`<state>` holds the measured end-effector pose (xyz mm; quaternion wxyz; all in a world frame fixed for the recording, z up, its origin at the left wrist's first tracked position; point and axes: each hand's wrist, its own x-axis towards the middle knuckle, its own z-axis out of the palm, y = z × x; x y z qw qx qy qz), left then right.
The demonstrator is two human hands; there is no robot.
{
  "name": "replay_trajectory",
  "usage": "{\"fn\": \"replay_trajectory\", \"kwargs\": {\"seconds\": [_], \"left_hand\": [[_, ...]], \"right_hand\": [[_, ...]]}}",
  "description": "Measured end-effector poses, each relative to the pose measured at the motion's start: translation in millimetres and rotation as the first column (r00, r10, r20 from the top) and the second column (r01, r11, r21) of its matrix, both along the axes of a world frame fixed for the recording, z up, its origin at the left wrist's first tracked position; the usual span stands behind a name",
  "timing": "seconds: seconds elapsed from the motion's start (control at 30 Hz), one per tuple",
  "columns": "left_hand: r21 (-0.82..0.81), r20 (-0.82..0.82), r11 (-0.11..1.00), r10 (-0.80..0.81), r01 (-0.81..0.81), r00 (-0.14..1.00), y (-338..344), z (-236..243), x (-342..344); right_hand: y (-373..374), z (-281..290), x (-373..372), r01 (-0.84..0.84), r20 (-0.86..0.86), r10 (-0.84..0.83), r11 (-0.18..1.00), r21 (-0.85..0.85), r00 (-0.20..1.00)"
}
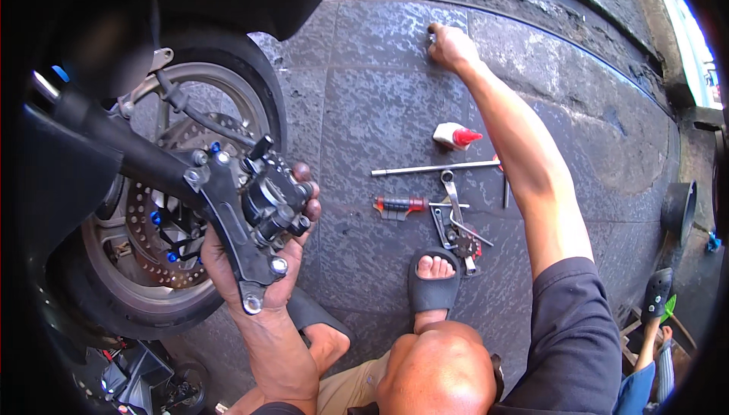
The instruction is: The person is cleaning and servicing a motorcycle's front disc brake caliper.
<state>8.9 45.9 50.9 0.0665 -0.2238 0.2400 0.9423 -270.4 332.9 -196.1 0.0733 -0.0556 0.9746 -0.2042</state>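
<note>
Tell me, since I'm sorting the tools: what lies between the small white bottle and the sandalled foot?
In the head view, between the white bottle and the sandalled foot lie a long metal rod, a wrench and a red-handled tool.

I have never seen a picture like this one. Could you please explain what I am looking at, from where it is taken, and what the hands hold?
A camera worn on a person's head looks down, so the edges bend. The person squats on stone paving beside a motorcycle wheel. The left hand holds a black brake caliper on its bracket. The right hand reaches far forward and pinches a small metal part I cannot identify. On the paving lie a small white bottle with a red cap, a long metal rod, a red-handled tool and some wrenches.
</note>
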Motion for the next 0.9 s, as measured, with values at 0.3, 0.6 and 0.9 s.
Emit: {"fn": "replay_trajectory", "kwargs": {"seconds": [0.3,0.6,0.9], "left_hand": [[0.026,-0.032,1.000,0.013,-0.012,0.999,3,-10,-6],[0.025,-0.011,0.997,0.071,-0.070,0.997,17,-6,-9],[0.085,0.031,0.986,0.142,-0.144,0.989,13,-3,2]], "right_hand": [[42,50,256,0.262,0.119,-0.253,0.963,-0.059,0.960],[11,59,334,-0.101,-0.105,0.088,0.986,-0.130,0.991],[3,34,322,-0.334,-0.061,0.332,0.942,-0.032,0.941]]}}
